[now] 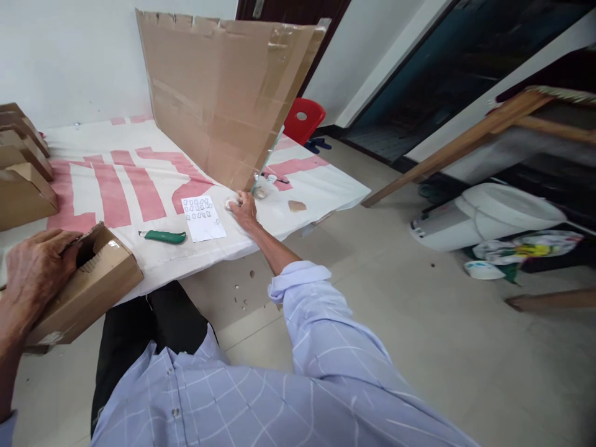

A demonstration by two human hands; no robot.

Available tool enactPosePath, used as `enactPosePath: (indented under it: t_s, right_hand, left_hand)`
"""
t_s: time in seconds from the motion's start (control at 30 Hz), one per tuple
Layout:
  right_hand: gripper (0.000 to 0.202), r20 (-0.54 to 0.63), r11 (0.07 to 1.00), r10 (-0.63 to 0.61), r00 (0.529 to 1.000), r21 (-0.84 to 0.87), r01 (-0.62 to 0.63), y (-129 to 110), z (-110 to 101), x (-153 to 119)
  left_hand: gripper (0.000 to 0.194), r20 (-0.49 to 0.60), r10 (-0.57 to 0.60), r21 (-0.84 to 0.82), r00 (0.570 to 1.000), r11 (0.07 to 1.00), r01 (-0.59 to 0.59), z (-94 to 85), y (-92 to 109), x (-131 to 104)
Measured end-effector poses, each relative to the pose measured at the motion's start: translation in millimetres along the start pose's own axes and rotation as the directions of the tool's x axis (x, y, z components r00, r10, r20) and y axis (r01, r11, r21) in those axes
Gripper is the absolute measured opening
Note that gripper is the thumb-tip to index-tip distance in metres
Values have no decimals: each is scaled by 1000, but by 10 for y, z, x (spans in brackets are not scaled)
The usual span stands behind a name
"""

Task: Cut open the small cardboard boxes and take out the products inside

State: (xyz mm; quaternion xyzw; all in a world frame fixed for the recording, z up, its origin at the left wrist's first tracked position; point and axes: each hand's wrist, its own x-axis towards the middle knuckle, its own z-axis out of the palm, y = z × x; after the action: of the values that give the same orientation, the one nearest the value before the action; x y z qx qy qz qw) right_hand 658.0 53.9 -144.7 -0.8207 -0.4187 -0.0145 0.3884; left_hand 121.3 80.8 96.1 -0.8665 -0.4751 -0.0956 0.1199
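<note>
At the table's left front corner, my left hand (41, 267) grips the upper edge of a long cardboard box (100, 279), its fingers curled over the side. The box is open on top and tilted at the table edge. My right hand (244, 211) reaches across to the foot of a large cardboard sheet (223, 93); its fingers close around a small shiny, clear object (230, 203), mostly hidden, perhaps a roll of tape. Just left of that hand lies a white paper (203, 230) with small drawn marks. A green utility knife (164, 236) rests beside the paper.
More folded cardboard boxes (23, 180) stand at the far left. A small brown cardboard scrap (297, 206) and a clear round item (261, 188) lie right of my right hand. Behind the sheet is a red chair (305, 118). A white bucket (507, 208) lies on the floor.
</note>
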Motion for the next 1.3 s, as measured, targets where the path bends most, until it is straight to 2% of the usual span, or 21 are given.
enactPosePath:
  t_s: [0.13, 0.27, 0.37, 0.47, 0.63, 0.73, 0.83, 0.97, 1.13, 1.3]
  right_hand:
    - [61, 88, 992, -61, 994, -108, 70, -31, 13, -63]
    - [69, 143, 979, -25, 989, -198, 53, -59, 13, -113]
    - [71, 176, 978, 3, 984, -206, 34, -47, -1, -85]
    - [67, 170, 990, 27, 985, -142, -3, -13, -9, -17]
    - [61, 76, 1000, -1, 997, -31, 3, 16, -3, 81]
    - [56, 39, 995, -56, 998, -80, 59, -31, 6, 99]
    - [52, 51, 976, -152, 987, -147, 158, -102, 19, 87]
    - [41, 55, 992, -127, 990, 31, 125, -157, 20, 74]
    - [30, 6, 968, 14, 1000, 252, -15, -144, -50, 178]
    - [31, 17, 884, 193, 981, 430, -181, -142, -150, 326]
  left_hand:
    - [46, 23, -17, 3, 1000, 1000, 17, -39, 19, -4]
    - [40, 29, -22, -7, 999, 1000, 22, -41, 18, -3]
    - [37, 26, -33, -8, 999, 999, 33, -39, 25, -5]
    - [37, 35, -40, 3, 999, 999, 40, -50, 36, -5]
    - [36, 46, -39, -8, 998, 999, 39, -76, 51, 3]
    - [37, 52, -50, -17, 997, 999, 50, -85, 61, 7]
    - [37, 43, -48, -22, 998, 999, 49, -81, 58, 3]
    - [41, 30, -44, -23, 999, 999, 45, -62, 32, -12]
    - [47, 19, -39, -43, 999, 998, 40, -46, 18, -29]
    - [52, 11, -53, -66, 999, 996, 54, -41, 19, -40]
